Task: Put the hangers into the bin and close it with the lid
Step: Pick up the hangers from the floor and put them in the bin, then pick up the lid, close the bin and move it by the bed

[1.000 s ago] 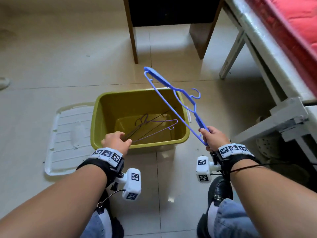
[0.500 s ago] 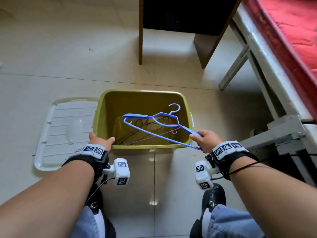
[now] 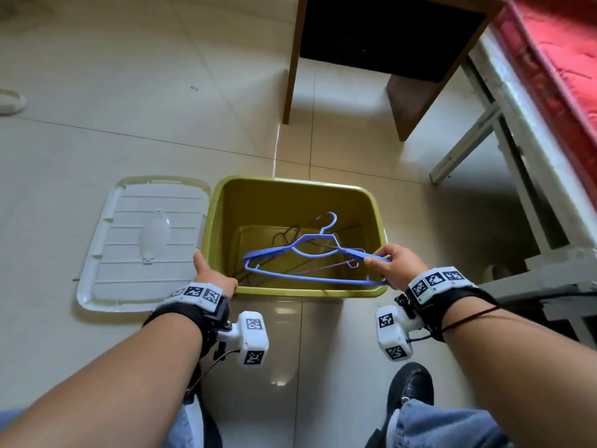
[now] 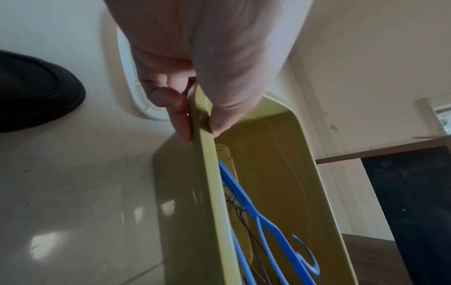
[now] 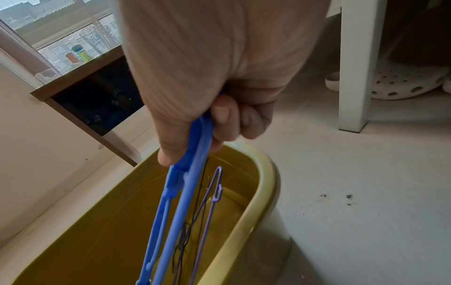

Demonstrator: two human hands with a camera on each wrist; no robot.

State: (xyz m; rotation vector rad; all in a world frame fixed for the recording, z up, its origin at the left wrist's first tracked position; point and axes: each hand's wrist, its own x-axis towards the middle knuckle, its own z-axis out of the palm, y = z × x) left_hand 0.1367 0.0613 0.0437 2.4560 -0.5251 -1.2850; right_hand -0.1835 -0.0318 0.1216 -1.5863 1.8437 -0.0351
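Observation:
An olive-green bin (image 3: 290, 195) stands on the floor in front of me. My right hand (image 3: 392, 265) pinches the end of a blue plastic hanger (image 3: 310, 250) (image 5: 185, 185), held nearly flat just inside the bin's opening. Thin purple and black wire hangers (image 3: 323, 266) (image 5: 214, 194) lie on the bin's bottom. My left hand (image 3: 211, 274) grips the bin's near left rim (image 4: 202, 135), thumb inside and fingers (image 4: 180, 119) outside. The white lid (image 3: 142, 244) lies flat on the floor, left of the bin.
A wooden desk (image 3: 371, 37) with a dark opening stands beyond the bin. On the right runs a white bed frame (image 3: 523, 176) with a red mattress (image 3: 562, 56). My black shoe (image 3: 410, 392) is near the bottom, white perforated slippers (image 5: 400, 81) under the bed.
The right hand has brought the blue hanger down from upright above the bin to nearly flat inside its opening. The left hand slid left along the near rim to the corner.

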